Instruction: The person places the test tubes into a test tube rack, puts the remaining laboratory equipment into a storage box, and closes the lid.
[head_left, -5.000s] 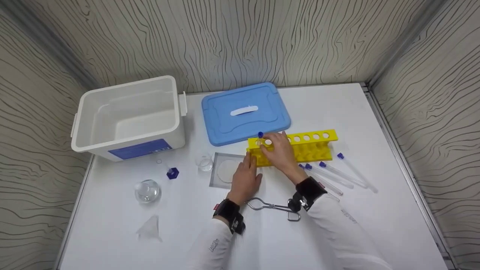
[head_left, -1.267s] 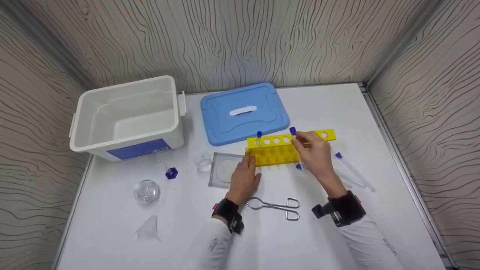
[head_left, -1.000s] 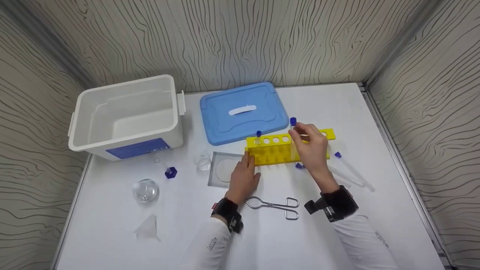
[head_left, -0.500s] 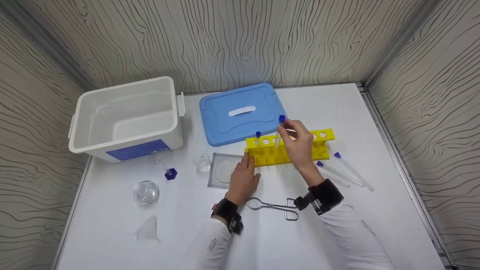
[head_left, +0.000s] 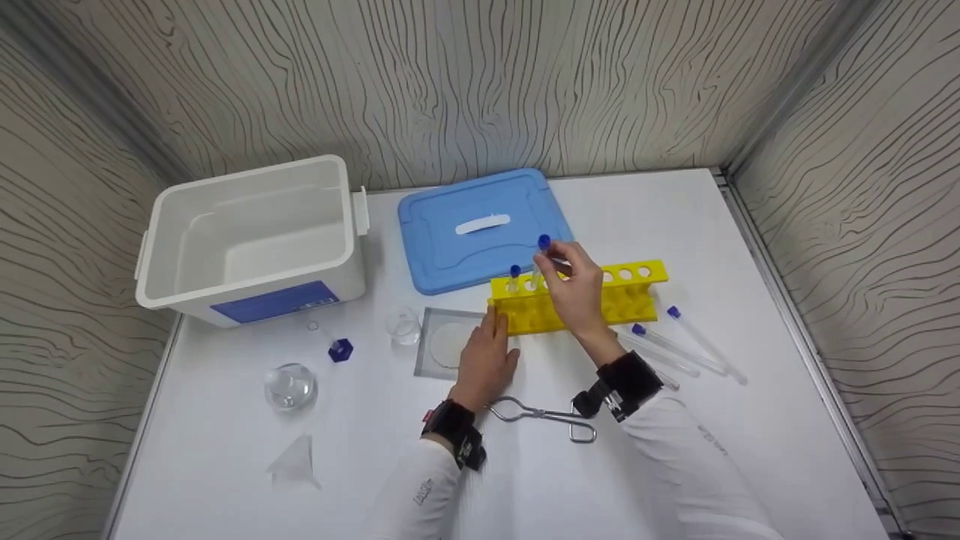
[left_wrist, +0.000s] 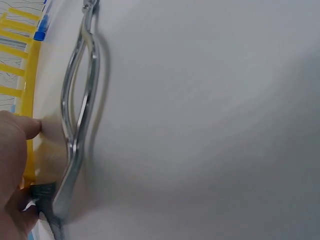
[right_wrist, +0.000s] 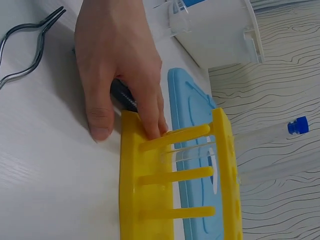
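Wore white sleeves [head_left: 686, 457] and black wrist straps [head_left: 632, 381], reaching over a white table [head_left: 555, 487]. Saw closest, off to the left, a clear funnel [head_left: 294, 461] lying on its side, then metal tongs [head_left: 540, 414] flat between the forearms. Noted a round glass flask [head_left: 291, 388] farther left. Had the left hand [head_left: 485, 358] laid with fingers extended, gripping nothing, against the left end of the yellow rack [head_left: 634, 304] and partly over a grey gauze square [head_left: 446, 349]. Saw loose capped tubes [head_left: 706, 345] strewn on the right, and on the left a glass piece with a blue hexagonal base [head_left: 340, 350] and a small clear beaker [head_left: 405, 328], just beside the gauze.

Held a blue-capped tube [head_left: 536, 274] in the right hand [head_left: 576, 289] — pinched below the cap between thumb and fingers, lower end at the rack's top holes. Could not tell how deep. Saw another capped tube [head_left: 513, 279] standing in the leftmost hole. Saw beyond the rack a blue lid [head_left: 480, 244] with a white handle — and, left of that, a white box [head_left: 247, 289] before a wood-patterned wall [head_left: 480, 90].
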